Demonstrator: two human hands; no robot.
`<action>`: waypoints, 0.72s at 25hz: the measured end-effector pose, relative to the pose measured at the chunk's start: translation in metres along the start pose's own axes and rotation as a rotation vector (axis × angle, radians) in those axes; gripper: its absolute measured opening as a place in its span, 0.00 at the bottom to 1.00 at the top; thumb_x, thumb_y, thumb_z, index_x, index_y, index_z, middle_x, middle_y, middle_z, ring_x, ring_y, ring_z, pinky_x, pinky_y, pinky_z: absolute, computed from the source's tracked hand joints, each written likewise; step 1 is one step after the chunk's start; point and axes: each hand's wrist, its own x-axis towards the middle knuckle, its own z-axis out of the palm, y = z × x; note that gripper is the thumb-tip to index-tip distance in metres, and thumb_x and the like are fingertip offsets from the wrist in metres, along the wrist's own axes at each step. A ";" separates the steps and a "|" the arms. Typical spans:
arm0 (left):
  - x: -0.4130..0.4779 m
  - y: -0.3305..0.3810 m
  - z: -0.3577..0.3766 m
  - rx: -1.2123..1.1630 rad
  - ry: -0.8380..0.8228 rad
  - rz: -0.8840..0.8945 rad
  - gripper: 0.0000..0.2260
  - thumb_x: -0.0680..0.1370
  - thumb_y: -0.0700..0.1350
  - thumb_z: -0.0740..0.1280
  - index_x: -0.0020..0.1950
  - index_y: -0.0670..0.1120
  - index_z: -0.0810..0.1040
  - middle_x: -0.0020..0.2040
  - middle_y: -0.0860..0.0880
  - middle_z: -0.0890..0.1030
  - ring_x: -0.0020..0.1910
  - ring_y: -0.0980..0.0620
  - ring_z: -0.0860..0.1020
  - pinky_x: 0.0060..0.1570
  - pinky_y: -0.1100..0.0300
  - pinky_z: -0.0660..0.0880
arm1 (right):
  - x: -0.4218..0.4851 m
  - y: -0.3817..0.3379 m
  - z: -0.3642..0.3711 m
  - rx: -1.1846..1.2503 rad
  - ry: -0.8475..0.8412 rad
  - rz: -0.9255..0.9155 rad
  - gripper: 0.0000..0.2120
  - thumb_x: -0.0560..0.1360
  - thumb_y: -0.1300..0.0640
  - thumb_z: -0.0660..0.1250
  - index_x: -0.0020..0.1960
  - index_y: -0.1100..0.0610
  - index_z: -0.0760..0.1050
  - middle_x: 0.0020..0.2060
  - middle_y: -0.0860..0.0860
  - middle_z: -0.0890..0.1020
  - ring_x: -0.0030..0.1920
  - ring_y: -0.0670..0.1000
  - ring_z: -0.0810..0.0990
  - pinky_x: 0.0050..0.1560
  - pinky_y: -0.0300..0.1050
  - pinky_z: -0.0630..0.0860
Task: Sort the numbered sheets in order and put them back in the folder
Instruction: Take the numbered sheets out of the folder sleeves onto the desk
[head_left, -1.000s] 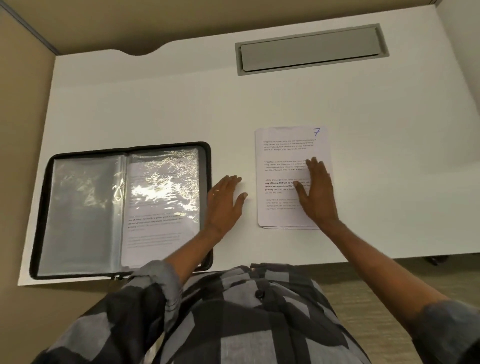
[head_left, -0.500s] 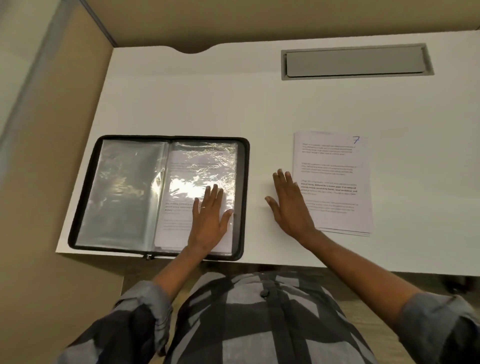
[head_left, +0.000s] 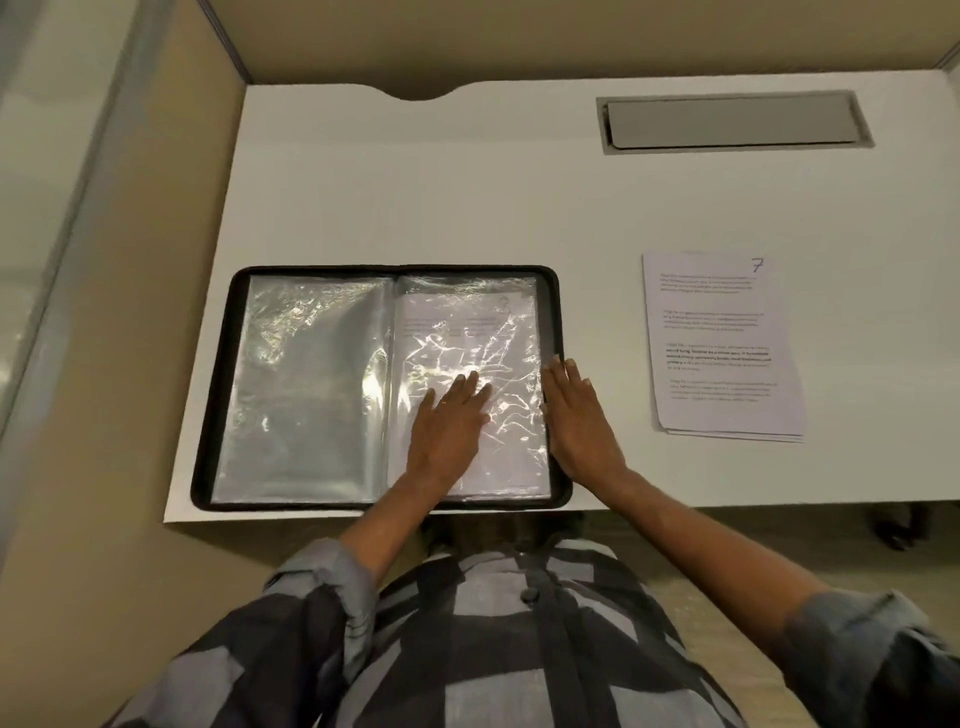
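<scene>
A black zip folder (head_left: 218, 395) lies open near the desk's front edge, with shiny plastic sleeves on both sides. The right sleeve (head_left: 467, 322) holds a printed sheet whose number is blurred by glare. My left hand (head_left: 447, 421) rests flat on that sleeve, fingers straight. My right hand (head_left: 579, 415) lies flat over the folder's right rim, fingers straight, holding nothing. A small stack of printed sheets (head_left: 722, 348) lies to the right on the desk, with a handwritten 7 on the top sheet.
The white desk (head_left: 467, 208) has a grey cable hatch (head_left: 732, 122) at the back right and a curved notch in its back edge. Beige partition walls enclose the left and the back. The desk's front edge runs just below the folder.
My right hand left the stack of sheets and moved left to the folder's right rim. My left hand moved from the desk onto the right sleeve. The camera swung left.
</scene>
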 end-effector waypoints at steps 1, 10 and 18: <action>-0.001 -0.004 -0.006 -0.110 0.036 -0.005 0.21 0.87 0.49 0.56 0.81 0.52 0.64 0.81 0.51 0.62 0.81 0.52 0.59 0.80 0.48 0.55 | 0.001 -0.008 0.003 -0.001 0.003 0.010 0.27 0.87 0.56 0.54 0.83 0.60 0.49 0.82 0.58 0.51 0.82 0.58 0.47 0.81 0.61 0.53; -0.052 -0.038 -0.097 -0.750 0.177 -0.050 0.25 0.85 0.60 0.57 0.81 0.58 0.61 0.80 0.57 0.65 0.76 0.61 0.64 0.72 0.64 0.61 | 0.026 -0.126 0.015 0.196 0.009 -0.092 0.35 0.84 0.41 0.55 0.83 0.57 0.47 0.82 0.54 0.48 0.83 0.53 0.45 0.82 0.54 0.45; -0.091 -0.073 -0.165 -0.591 0.377 0.142 0.23 0.87 0.52 0.54 0.82 0.48 0.62 0.82 0.54 0.59 0.81 0.60 0.53 0.81 0.59 0.50 | 0.048 -0.193 0.047 0.314 -0.030 -0.342 0.35 0.85 0.38 0.47 0.83 0.60 0.46 0.83 0.56 0.50 0.83 0.53 0.48 0.81 0.57 0.55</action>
